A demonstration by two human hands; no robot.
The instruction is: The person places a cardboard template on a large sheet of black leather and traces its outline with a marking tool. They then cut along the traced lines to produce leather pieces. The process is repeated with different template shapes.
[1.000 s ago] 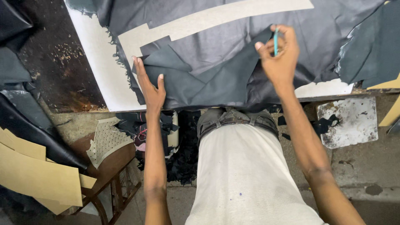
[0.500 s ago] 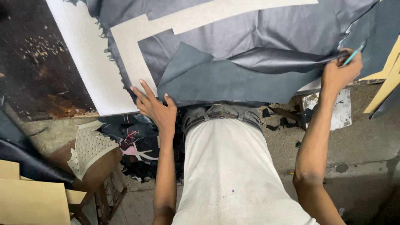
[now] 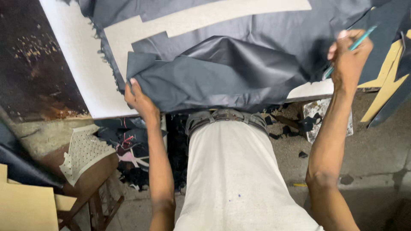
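Note:
A large sheet of dark grey fabric [image 3: 222,72] lies folded and rumpled over a white table [image 3: 81,68]. A beige cardboard pattern piece [image 3: 188,21] rests on top of it. My left hand [image 3: 139,98] grips the fabric's folded lower left corner near the table's front edge. My right hand [image 3: 349,57] is at the fabric's right side, pinching the cloth while a teal pen [image 3: 353,45] sticks out between its fingers.
A wooden stool [image 3: 85,179] with a perforated white piece [image 3: 83,152] stands lower left, beside dark scraps [image 3: 128,145] on the floor. Tan cardboard sheets [image 3: 25,205] lie at bottom left, yellow pieces [image 3: 387,72] at right. A stained white block [image 3: 329,115] sits under the table edge.
The fabric has been drawn out to the right and bunched up more. My right hand rose slightly at the right edge; my left hand moved up onto the fabric's left corner.

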